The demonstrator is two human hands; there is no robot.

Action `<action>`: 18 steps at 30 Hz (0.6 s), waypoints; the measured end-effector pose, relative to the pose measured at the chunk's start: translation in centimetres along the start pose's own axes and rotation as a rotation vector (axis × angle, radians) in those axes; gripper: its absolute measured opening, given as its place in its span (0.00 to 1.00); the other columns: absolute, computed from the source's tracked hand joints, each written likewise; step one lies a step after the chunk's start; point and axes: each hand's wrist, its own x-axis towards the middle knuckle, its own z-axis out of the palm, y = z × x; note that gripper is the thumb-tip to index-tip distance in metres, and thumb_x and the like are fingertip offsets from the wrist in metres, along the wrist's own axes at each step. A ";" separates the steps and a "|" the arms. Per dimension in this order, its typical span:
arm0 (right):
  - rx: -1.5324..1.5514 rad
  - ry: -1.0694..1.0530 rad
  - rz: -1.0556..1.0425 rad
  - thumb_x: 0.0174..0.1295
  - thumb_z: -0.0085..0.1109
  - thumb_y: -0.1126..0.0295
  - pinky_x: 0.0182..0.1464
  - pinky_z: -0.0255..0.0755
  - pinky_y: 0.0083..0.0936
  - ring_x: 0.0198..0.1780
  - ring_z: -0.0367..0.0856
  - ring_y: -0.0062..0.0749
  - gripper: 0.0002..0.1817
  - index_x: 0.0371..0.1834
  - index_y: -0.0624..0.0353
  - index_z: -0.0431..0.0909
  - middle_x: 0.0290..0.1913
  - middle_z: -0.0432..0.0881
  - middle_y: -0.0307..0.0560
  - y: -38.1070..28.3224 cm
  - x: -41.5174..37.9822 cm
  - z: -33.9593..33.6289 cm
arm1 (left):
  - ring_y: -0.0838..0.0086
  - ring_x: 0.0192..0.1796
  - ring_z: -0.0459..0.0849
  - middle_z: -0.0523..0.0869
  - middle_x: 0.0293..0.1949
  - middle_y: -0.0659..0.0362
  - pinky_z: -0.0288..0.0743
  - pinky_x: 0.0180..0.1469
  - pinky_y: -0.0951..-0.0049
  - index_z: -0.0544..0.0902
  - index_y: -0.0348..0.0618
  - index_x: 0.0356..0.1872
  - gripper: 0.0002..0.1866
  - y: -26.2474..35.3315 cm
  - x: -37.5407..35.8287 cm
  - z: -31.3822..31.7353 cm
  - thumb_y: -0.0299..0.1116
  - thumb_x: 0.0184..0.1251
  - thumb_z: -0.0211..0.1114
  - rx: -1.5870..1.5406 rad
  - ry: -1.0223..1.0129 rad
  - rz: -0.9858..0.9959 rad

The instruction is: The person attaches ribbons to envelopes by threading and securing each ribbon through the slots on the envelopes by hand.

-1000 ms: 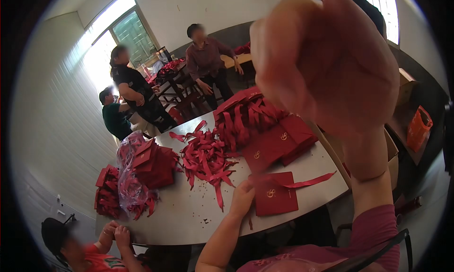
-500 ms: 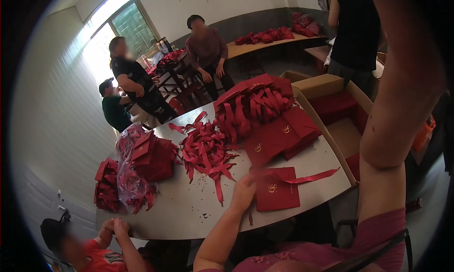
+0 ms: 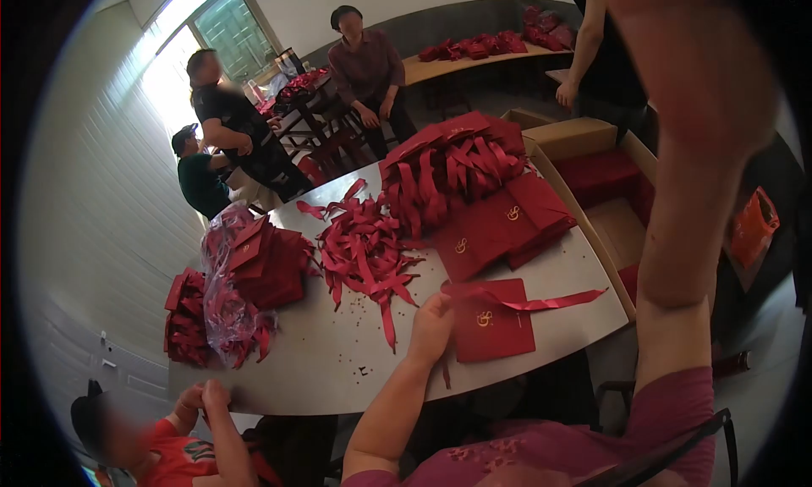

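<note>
A small red paper bag (image 3: 495, 339) with a gold logo lies flat near the table's front edge. My left hand (image 3: 433, 319) is at its upper left corner, fingers pinched on a red ribbon (image 3: 558, 302). That ribbon stretches right across the bag, and a short end hangs below the hand. My right arm is raised close to the camera; my right hand (image 3: 668, 30) is blurred and cut off at the top edge, so its fingers are hidden. Behind the bag lie more flat red bags (image 3: 499, 229) and a heap of loose ribbons (image 3: 359, 246).
Stacked bags with ribbons (image 3: 452, 170) stand at the back. Plastic-wrapped bags (image 3: 245, 288) lie left. An open cardboard box (image 3: 622, 233) adjoins the table's right side. A seated person in red (image 3: 190, 453) is at the lower left; several others are farther back.
The view has shifted slightly. My left hand keeps its pinch at the bag's corner. The person in black at the upper right has moved, an arm now hanging lower.
</note>
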 end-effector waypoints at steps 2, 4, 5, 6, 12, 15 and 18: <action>-0.007 0.012 0.015 0.78 0.30 0.52 0.68 0.66 0.42 0.66 0.74 0.49 0.31 0.69 0.67 0.65 0.68 0.71 0.62 2.6 0.9 3.5 | 0.82 0.38 0.83 0.85 0.39 0.62 0.77 0.41 0.83 0.78 0.38 0.44 0.05 0.3 -0.4 0.1 0.24 0.72 0.60 -0.054 0.017 -0.024; -0.396 0.068 0.523 0.75 0.44 0.55 0.59 0.73 0.31 0.53 0.82 0.39 0.21 0.53 0.61 0.80 0.49 0.84 0.50 9.3 -5.8 1.0 | 0.82 0.38 0.84 0.85 0.38 0.62 0.77 0.40 0.83 0.78 0.38 0.45 0.05 0.7 0.2 -0.2 0.24 0.72 0.59 -0.098 0.035 -0.014; -0.719 0.037 0.696 0.72 0.51 0.59 0.55 0.74 0.31 0.49 0.83 0.37 0.17 0.48 0.62 0.82 0.47 0.85 0.51 12.4 -10.0 1.3 | 0.81 0.38 0.84 0.85 0.39 0.61 0.77 0.41 0.83 0.78 0.38 0.45 0.05 0.3 0.3 -0.6 0.24 0.71 0.59 -0.051 0.039 0.009; -0.979 -0.063 0.766 0.68 0.58 0.64 0.50 0.76 0.33 0.45 0.83 0.40 0.12 0.43 0.62 0.83 0.41 0.85 0.51 16.3 -14.8 -0.1 | 0.81 0.39 0.84 0.85 0.39 0.61 0.77 0.42 0.83 0.78 0.37 0.45 0.05 -0.1 0.4 -1.0 0.24 0.71 0.59 -0.002 0.043 0.029; -1.103 -0.077 0.604 0.58 0.65 0.71 0.44 0.75 0.35 0.43 0.80 0.47 0.06 0.37 0.59 0.82 0.40 0.79 0.49 20.5 -24.4 0.6 | 0.80 0.42 0.83 0.86 0.42 0.59 0.77 0.47 0.81 0.79 0.35 0.48 0.08 -1.3 0.8 -1.3 0.23 0.71 0.59 0.048 0.051 0.101; -1.044 -0.123 0.607 0.58 0.66 0.72 0.45 0.75 0.35 0.43 0.80 0.47 0.08 0.39 0.59 0.80 0.39 0.79 0.50 20.8 -24.0 0.7 | 0.81 0.43 0.83 0.86 0.43 0.59 0.77 0.47 0.81 0.80 0.34 0.49 0.09 -0.8 0.8 -0.6 0.23 0.71 0.59 -0.003 0.060 0.093; -1.054 -0.111 0.655 0.57 0.68 0.71 0.44 0.75 0.34 0.42 0.80 0.45 0.11 0.41 0.59 0.78 0.39 0.79 0.49 20.8 -24.2 0.9 | 0.81 0.45 0.83 0.87 0.43 0.59 0.77 0.48 0.81 0.82 0.32 0.48 0.09 -1.1 1.0 -1.2 0.23 0.72 0.58 0.179 0.023 0.105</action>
